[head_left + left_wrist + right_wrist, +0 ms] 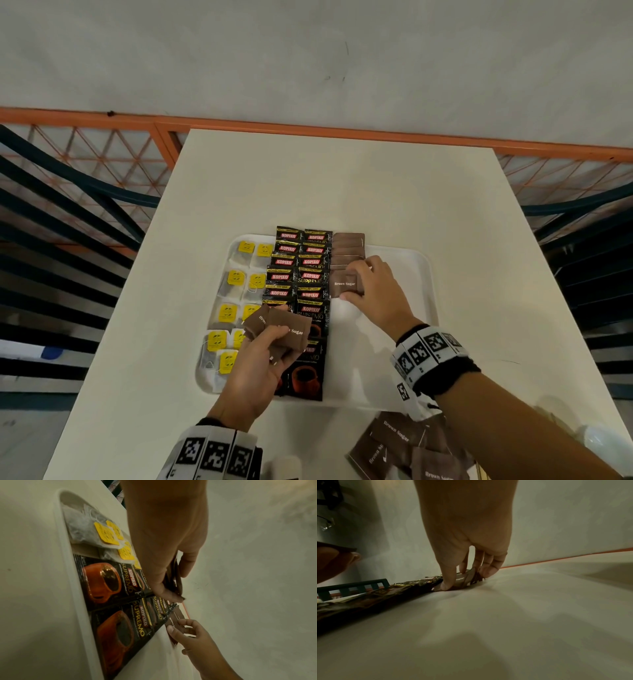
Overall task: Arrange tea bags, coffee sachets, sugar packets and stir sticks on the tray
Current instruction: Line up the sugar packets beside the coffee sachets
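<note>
A white tray (424,274) holds tea bags (236,284) with yellow tags on its left and black coffee sachets (301,274) in two columns at the middle. Right of those lies a column of brown sugar packets (348,246). My right hand (373,291) pinches one brown sugar packet (344,283) at the near end of that column, low on the tray; the right wrist view shows this packet (464,580) touching the tray. My left hand (260,363) grips a small stack of sugar packets (284,330) above the coffee sachets (109,582). No stir sticks show.
More loose brown sugar packets (404,445) lie on the white table (342,192) near its front edge, under my right forearm. The tray's right part is bare. Dark slatted chairs (51,240) stand at both sides, with an orange rail (308,128) behind the table.
</note>
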Action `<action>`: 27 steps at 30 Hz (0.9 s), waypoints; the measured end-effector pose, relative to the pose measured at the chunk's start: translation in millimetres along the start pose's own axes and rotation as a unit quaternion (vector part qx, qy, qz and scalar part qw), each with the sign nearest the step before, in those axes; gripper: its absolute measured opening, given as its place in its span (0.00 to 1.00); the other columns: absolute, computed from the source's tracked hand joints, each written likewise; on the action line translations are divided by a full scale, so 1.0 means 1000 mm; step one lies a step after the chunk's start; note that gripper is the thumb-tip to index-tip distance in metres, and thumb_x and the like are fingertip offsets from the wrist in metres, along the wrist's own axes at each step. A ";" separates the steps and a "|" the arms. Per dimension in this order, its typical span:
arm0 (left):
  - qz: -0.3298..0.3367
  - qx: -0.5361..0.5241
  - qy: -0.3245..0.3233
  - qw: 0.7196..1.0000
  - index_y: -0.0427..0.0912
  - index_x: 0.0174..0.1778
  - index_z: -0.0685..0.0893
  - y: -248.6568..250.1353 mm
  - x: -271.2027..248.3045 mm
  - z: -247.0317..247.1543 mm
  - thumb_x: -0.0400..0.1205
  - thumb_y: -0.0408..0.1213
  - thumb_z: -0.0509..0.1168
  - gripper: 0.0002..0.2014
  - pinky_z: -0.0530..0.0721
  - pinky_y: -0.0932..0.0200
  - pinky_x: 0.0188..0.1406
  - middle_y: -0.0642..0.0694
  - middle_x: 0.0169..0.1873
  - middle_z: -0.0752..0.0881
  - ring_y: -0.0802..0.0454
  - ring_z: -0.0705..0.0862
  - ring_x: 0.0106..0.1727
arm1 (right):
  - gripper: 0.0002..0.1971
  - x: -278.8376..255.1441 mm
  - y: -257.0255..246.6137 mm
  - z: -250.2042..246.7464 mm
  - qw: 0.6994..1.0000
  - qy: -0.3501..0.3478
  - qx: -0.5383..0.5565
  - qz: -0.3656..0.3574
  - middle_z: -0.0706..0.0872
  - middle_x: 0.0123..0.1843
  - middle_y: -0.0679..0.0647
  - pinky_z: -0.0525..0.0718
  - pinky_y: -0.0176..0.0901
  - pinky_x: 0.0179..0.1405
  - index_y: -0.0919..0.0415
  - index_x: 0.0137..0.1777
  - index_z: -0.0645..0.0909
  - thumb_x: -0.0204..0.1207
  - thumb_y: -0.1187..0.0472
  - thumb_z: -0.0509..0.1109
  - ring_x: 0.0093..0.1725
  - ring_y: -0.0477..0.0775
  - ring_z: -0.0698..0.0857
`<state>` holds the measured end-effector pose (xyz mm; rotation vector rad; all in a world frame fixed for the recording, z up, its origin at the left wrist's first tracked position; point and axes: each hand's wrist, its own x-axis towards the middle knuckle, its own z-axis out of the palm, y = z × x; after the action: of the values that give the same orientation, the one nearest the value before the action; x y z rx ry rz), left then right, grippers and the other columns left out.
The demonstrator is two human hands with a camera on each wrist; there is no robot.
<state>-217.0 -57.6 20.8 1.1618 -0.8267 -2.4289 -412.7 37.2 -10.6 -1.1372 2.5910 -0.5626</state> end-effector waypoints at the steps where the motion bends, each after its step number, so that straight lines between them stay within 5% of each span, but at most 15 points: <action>1: 0.002 -0.005 -0.006 1.000 0.40 0.57 0.80 0.001 0.000 0.000 0.81 0.23 0.56 0.14 0.89 0.53 0.40 0.37 0.47 0.87 0.44 0.87 0.47 | 0.24 0.000 0.000 0.000 1.000 0.000 -0.001 0.003 0.73 0.62 0.56 0.80 0.47 0.55 0.57 0.64 0.75 0.70 0.51 0.74 0.61 0.56 0.73; 6: 0.004 -0.016 -0.034 0.999 0.41 0.58 0.80 0.003 -0.002 0.003 0.80 0.21 0.52 0.18 0.89 0.52 0.43 0.36 0.49 0.86 0.40 0.86 0.50 | 0.27 0.000 -0.003 -0.005 1.000 0.002 0.005 0.010 0.72 0.64 0.56 0.80 0.48 0.58 0.57 0.66 0.73 0.69 0.50 0.75 0.62 0.57 0.72; 11: 0.012 0.021 -0.039 0.999 0.44 0.58 0.81 0.001 -0.003 0.004 0.81 0.19 0.55 0.19 0.90 0.57 0.41 0.41 0.46 0.89 0.49 0.89 0.44 | 0.19 -0.014 -0.019 -0.013 0.994 0.022 0.106 0.015 0.76 0.59 0.53 0.74 0.36 0.55 0.56 0.61 0.77 0.74 0.49 0.70 0.59 0.51 0.75; 17: 0.030 0.058 -0.043 0.997 0.40 0.55 0.82 -0.001 -0.004 0.006 0.78 0.18 0.60 0.16 0.90 0.58 0.42 0.43 0.44 0.91 0.50 0.90 0.44 | 0.08 -0.047 -0.046 -0.015 0.940 -0.136 0.310 0.046 0.83 0.37 0.41 0.75 0.27 0.38 0.55 0.48 0.82 0.76 0.51 0.68 0.36 0.38 0.81; 21: 0.018 0.080 -0.040 0.996 0.40 0.55 0.82 -0.005 -0.007 0.005 0.79 0.21 0.61 0.14 0.90 0.57 0.43 0.43 0.43 0.91 0.49 0.90 0.45 | 0.02 -0.056 -0.045 -0.009 0.896 -0.159 0.407 0.076 0.85 0.35 0.48 0.81 0.34 0.33 0.56 0.42 0.81 0.75 0.61 0.71 0.34 0.45 0.83; 27: -0.022 0.023 -0.047 0.998 0.38 0.59 0.81 -0.006 -0.010 -0.003 0.83 0.25 0.54 0.15 0.86 0.43 0.54 0.33 0.50 0.87 0.37 0.87 0.54 | 0.03 -0.053 -0.022 -0.015 0.889 -0.108 0.428 0.123 0.85 0.38 0.55 0.83 0.30 0.36 0.63 0.46 0.82 0.78 0.67 0.67 0.36 0.47 0.83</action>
<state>-208.7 -49.1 21.9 1.1000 -0.8997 -2.5298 -369.5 67.1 16.6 -0.5167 1.8785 -1.2524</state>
